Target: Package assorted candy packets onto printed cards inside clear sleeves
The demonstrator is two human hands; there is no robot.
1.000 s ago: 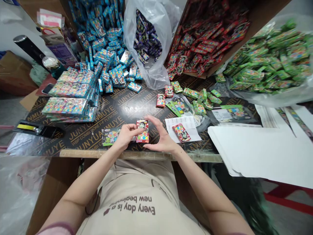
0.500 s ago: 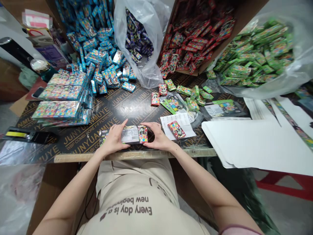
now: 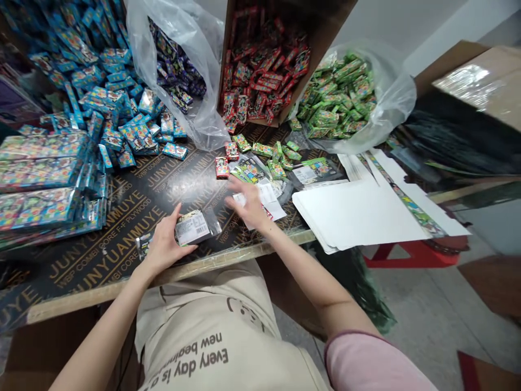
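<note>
My left hand (image 3: pixel 166 239) spans a flat plastic packet (image 3: pixel 193 227) with a white barcode label, thumb along its near edge and index finger at its far edge. The packet's clear end (image 3: pixel 215 221) points right. Blurred by motion, my right hand (image 3: pixel 249 202) hovers above a printed white paper (image 3: pixel 274 202), fingers apart and nothing visible in them. A red box on that paper shows only as a sliver (image 3: pixel 267 213) beside the hand. Just beyond the fingers lie two small red boxes (image 3: pixel 222 168).
Blue boxes (image 3: pixel 138 136) spread at back left, beside stacked multicoloured packs (image 3: pixel 36 201). Behind are a bag of purple boxes (image 3: pixel 179 76), a carton of red boxes (image 3: pixel 264 76) and a bag of green boxes (image 3: pixel 342 98). White sheets (image 3: pixel 345 212) overhang the table's front edge.
My right hand has left the packet's right end and moved to the paper. The red box between hand and packet no longer shows there. The view has swung right.
</note>
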